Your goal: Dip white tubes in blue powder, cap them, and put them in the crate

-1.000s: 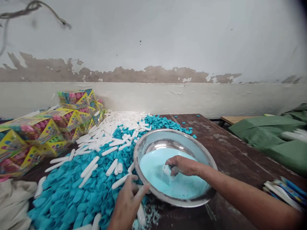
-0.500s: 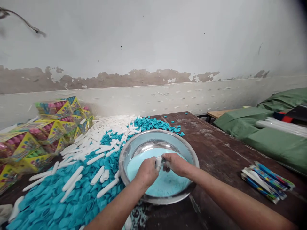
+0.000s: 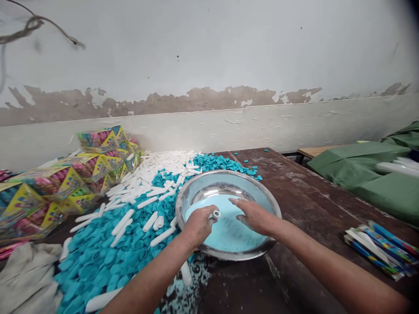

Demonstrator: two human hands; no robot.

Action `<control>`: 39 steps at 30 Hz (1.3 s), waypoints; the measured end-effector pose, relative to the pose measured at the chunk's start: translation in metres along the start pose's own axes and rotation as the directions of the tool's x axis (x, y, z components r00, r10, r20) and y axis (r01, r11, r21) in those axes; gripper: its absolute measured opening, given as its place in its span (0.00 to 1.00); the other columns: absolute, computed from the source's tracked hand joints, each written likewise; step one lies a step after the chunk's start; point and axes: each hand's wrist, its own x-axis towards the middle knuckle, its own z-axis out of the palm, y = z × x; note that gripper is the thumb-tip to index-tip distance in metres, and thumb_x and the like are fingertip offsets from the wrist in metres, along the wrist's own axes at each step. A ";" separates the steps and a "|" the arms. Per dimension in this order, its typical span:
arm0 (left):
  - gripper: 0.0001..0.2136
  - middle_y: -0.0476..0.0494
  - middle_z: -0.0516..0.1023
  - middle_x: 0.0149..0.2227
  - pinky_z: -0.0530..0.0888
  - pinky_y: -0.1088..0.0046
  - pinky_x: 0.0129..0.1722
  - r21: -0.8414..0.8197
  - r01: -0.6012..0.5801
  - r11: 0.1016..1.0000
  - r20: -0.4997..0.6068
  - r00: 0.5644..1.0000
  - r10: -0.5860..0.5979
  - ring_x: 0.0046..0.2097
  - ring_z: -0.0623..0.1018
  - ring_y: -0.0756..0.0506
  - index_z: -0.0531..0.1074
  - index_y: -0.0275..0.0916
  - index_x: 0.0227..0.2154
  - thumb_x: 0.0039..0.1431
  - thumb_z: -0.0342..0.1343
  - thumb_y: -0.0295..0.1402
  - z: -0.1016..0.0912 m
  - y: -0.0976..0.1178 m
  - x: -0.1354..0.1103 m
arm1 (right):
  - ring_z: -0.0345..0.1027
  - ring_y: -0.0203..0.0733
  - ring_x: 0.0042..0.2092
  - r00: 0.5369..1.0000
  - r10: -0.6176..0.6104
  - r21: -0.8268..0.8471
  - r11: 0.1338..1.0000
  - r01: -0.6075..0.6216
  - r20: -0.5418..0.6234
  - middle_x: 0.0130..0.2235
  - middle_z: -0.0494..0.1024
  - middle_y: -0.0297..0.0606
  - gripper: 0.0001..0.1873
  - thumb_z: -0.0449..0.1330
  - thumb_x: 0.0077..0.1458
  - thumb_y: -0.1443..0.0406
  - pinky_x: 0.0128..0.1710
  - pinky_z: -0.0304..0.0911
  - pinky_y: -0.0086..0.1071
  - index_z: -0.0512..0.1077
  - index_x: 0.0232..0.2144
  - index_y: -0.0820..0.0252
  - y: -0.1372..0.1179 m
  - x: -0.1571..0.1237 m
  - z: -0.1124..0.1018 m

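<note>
One white tube (image 3: 217,214): at the thumb and fingertips of the left hand (image 3: 198,224), above the left half of the bowl (image 3: 180,209); its round open end shows past the fingers, most of the rest hidden behind the hand.
Left grip: closed round the tube, thumb against fingers, back of the hand towards the camera.
Right grip: the right hand (image 3: 253,216) is well parted, fingers stretched forward and thumb apart from them; it holds nothing, above the bowl's right half, near the tube's open end but clear of it.
Bowl: metal, wide, on the dark table (image 3: 314,209), with pale blue contents (image 3: 225,233) under both hands.
Left of the bowl: a heap of blue caps (image 3: 98,253), some white sticks (image 3: 123,221) lying on top; more blue caps spread behind the bowl.
Behind that heap: a pile of white sticks, beside stacked packs (image 3: 94,168) in yellow and pink.
Near left corner: a crumpled cloth (image 3: 29,279).
Near edge: pale blue smears (image 3: 190,288) on the table.
Right side: printed wrappers (image 3: 382,248) on the table, green sacks (image 3: 356,172) beyond.
</note>
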 end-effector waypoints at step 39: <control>0.14 0.46 0.70 0.28 0.71 0.77 0.24 -0.917 0.279 0.284 0.064 0.808 -0.586 0.29 0.71 0.49 0.65 0.33 0.39 0.54 0.51 0.38 -0.026 -0.069 -0.242 | 0.65 0.41 0.32 0.905 -0.348 -0.243 0.882 0.404 0.244 0.37 0.69 0.43 0.08 0.52 0.54 0.69 0.29 0.58 0.31 0.69 0.37 0.60 -0.203 0.015 0.141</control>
